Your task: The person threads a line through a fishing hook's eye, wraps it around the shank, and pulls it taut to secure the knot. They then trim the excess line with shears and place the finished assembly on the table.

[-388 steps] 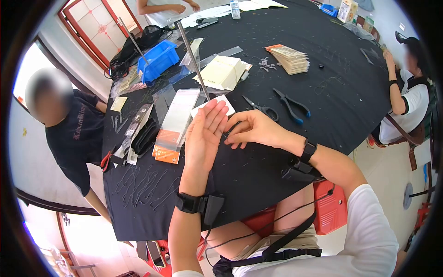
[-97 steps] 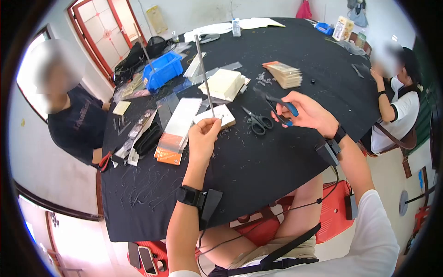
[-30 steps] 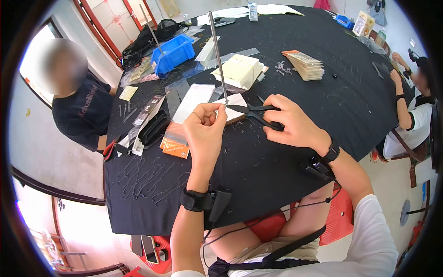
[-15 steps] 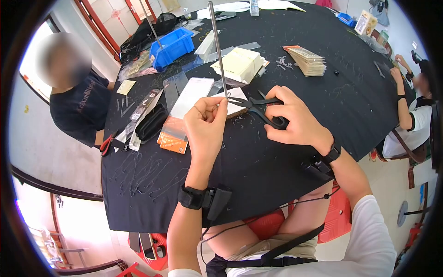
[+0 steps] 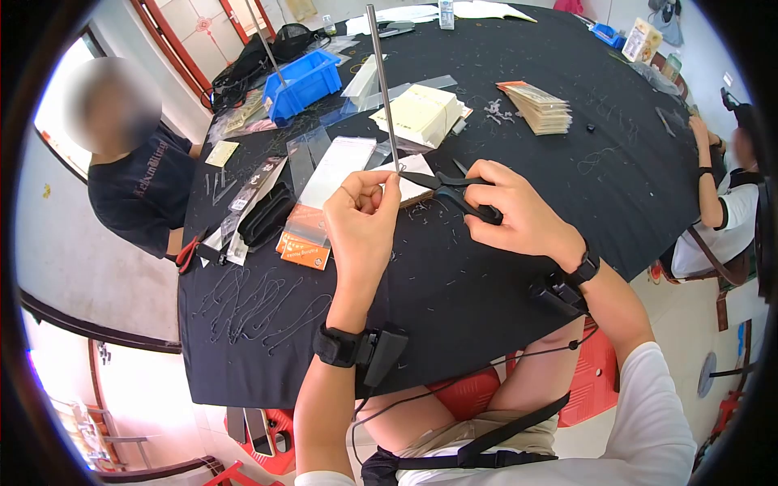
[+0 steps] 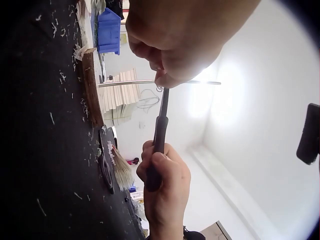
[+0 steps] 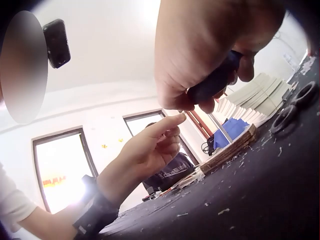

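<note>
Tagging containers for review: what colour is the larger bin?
The larger bin is blue, clearest in head view.

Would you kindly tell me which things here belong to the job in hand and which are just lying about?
Apparently part of the job:
pliers, gripped by the right hand
tiny curled piece, at the fingertips of the left hand
upright metal rod
wooden block under it

Apparently just lying about:
blue bin
fanned stack
orange packet
</note>
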The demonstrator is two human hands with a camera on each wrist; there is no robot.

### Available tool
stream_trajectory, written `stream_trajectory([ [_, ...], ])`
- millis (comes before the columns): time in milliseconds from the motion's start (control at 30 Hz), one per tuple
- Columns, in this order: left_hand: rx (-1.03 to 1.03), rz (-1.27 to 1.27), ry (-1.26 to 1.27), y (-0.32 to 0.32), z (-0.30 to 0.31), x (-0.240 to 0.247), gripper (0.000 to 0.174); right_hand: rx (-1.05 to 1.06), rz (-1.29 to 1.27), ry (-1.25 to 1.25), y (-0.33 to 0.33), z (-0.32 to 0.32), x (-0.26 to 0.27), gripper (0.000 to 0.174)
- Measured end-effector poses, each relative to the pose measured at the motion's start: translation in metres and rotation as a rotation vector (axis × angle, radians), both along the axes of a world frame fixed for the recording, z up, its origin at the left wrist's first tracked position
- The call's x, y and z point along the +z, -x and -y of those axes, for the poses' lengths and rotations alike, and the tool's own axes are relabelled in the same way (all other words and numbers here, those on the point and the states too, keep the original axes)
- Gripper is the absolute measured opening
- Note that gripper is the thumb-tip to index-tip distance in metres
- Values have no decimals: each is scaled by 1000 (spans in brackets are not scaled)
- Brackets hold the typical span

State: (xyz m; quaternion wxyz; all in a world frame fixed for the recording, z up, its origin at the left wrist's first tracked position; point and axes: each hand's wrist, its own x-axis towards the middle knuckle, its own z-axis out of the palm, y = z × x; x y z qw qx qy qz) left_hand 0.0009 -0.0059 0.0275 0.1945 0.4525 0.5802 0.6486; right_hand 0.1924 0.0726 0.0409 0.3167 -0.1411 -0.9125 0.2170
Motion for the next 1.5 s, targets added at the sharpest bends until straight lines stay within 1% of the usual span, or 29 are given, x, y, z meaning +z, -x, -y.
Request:
stream_trajectory([
  [133,15,-17,23,-1,3,5,8,1,31,-4,1,3,4,17],
  [200,8,-20,20,-3,6,7,9,5,-6,87,-1,3,4,15],
  [233,0,-19,29,-2,5,6,10,5,-7,64,-3,0,8,15],
  [300,-21,-36,19,2,5,11,11,-31,-77,187,-10,-8,11,14],
  [367,-28,-22,57,6,7,15,14,-234,-68,327,-21,-19,16,19],
  [433,-66,28,33,10,5,18,16,-431,88,126,-30,-35,4,25],
  [467,-114,91,49,10,5,21,16,-465,150,38,-33,-41,-4,28],
  [500,-160,153,66,9,7,22,17,-475,154,45,-36,-44,-11,28],
  [567,-166,141,105,13,8,22,20,-506,331,24,-37,-51,-15,25],
  [600,-184,195,175,17,9,22,21,-504,329,20,-37,-51,-15,25],
  [633,-199,251,248,21,11,20,22,-526,327,-113,-37,-50,-16,25],
  [667,-195,253,248,24,13,17,22,-545,325,-245,-35,-46,-15,25],
  [700,-233,372,233,27,13,13,21,-541,327,-245,-32,-43,-13,25],
  [733,-271,493,217,29,13,10,20,-551,273,-313,-28,-39,-11,25],
  [767,-268,496,218,31,13,7,20,-561,219,-378,-23,-33,-5,25],
  [800,-313,580,186,33,14,4,19,-557,223,-374,-18,-25,1,25],
  [833,-355,666,156,36,15,0,17,-531,356,-260,-14,-16,7,26],
  [867,-348,674,162,36,16,-1,17,-500,490,-145,-10,-9,10,26],
  [933,-365,719,80,32,17,-2,18,-503,505,-155,-6,-2,10,26],
  [967,-361,726,82,30,18,0,18,-517,509,-175,-4,-2,9,26],
  [1033,-290,622,57,24,20,6,18,-510,505,-163,-4,-4,3,25],
  [1200,-255,570,64,24,20,6,19,-524,520,-88,-11,-3,3,24],
  [1300,-260,550,50,24,20,7,20,-583,498,-151,-17,-3,-5,31],
  [1367,-272,544,39,22,20,6,19,-611,501,-146,-18,-5,-7,33],
  [1433,-235,551,43,24,19,4,20,-638,496,-147,-19,-6,-3,35],
  [1500,-237,550,33,25,19,3,20,-653,591,-110,-18,-5,4,37],
])
